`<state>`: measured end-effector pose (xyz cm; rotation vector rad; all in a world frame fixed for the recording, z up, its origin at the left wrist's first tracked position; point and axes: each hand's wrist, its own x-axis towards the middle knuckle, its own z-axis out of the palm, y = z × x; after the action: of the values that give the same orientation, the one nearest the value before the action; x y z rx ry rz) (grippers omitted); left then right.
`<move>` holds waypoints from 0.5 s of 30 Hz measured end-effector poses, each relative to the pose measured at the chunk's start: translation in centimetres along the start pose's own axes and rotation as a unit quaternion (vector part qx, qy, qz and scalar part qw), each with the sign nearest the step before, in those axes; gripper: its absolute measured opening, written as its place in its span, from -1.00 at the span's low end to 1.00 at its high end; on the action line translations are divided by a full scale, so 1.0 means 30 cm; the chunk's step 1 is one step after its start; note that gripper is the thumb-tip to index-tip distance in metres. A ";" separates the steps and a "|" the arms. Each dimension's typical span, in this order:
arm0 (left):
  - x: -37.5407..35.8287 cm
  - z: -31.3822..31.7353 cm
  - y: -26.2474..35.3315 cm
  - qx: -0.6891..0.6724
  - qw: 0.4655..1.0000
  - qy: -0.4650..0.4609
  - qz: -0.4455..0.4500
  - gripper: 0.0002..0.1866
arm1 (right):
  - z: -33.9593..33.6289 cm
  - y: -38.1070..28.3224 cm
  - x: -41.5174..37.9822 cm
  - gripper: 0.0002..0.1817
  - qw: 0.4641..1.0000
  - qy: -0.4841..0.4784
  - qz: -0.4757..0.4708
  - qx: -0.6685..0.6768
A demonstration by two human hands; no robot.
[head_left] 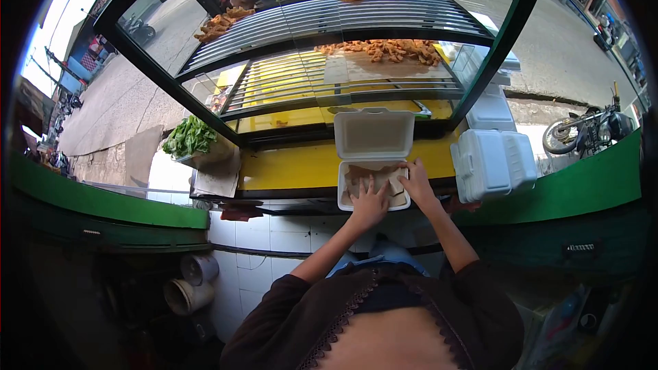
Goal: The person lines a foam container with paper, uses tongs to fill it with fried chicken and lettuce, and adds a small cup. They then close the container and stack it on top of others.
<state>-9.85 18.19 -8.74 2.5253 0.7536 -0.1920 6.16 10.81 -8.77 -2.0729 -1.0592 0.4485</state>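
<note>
A white foam takeaway box stands with its lid tipped back on the yellow counter's near edge. Brown paper lines its lower half, with folds standing up on the right. My left hand presses on the paper with its fingers spread. At the box's right side, my right hand reaches over the rim, thumb and forefinger on the paper's edge. Its other fingers are partly hidden.
Stacked foam boxes stand at the counter's right end. Leafy greens fill a container on the left. Behind the box rises a glass case with slatted racks and fried pieces. Beyond are a street and a parked motorbike.
</note>
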 end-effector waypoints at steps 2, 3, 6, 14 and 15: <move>0.011 0.010 0.022 0.003 1.000 0.006 0.000 -0.41 | -0.028 0.064 -0.003 -0.62 1.000 0.002 -0.019 -0.018; 0.020 0.017 0.033 0.007 1.000 0.008 0.002 -0.40 | -0.052 0.085 0.012 -0.64 0.999 0.004 -0.032 -0.035; 0.037 0.055 0.047 0.008 0.999 0.049 -0.007 -0.38 | -0.278 -0.106 0.080 -0.69 0.997 0.060 -0.044 0.016; 0.026 0.054 0.046 -0.023 0.997 0.074 0.000 -0.39 | -0.561 -0.321 0.338 -0.65 0.894 0.385 -0.220 0.066; 0.020 0.057 0.044 -0.020 0.997 0.078 0.002 -0.39 | -0.557 -0.328 0.348 -0.65 0.892 0.388 -0.223 0.067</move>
<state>-8.62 16.67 -9.83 2.5254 0.8032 0.0217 17.04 15.11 9.91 -1.5670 -0.9135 -0.4994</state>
